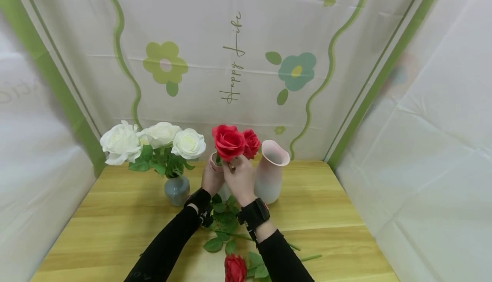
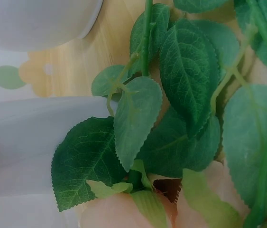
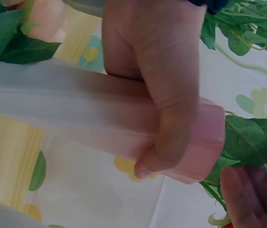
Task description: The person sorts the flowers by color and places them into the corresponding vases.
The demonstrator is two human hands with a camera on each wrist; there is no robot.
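Note:
My left hand (image 1: 212, 179) grips a slim, faceted vase (image 3: 90, 111), white below and pink at the rim, with the thumb across its upper part in the right wrist view. Close over its mouth, my right hand (image 1: 241, 179) pinches a red rose (image 1: 228, 142) by its leafy stem just under the bloom. A second red rose (image 1: 251, 142) shows right behind it. Green leaves (image 3: 244, 137) lie between the right fingers and the vase rim. Most of the vase is hidden by my hands in the head view.
Right of my hands stands a wider pink-and-white vase (image 1: 269, 179). To the left, a grey-blue vase (image 1: 177, 190) holds white roses (image 1: 159, 135). Leafy stems (image 1: 224, 218) and another red rose (image 1: 235, 268) lie on the wooden table (image 1: 326, 213) near my forearms.

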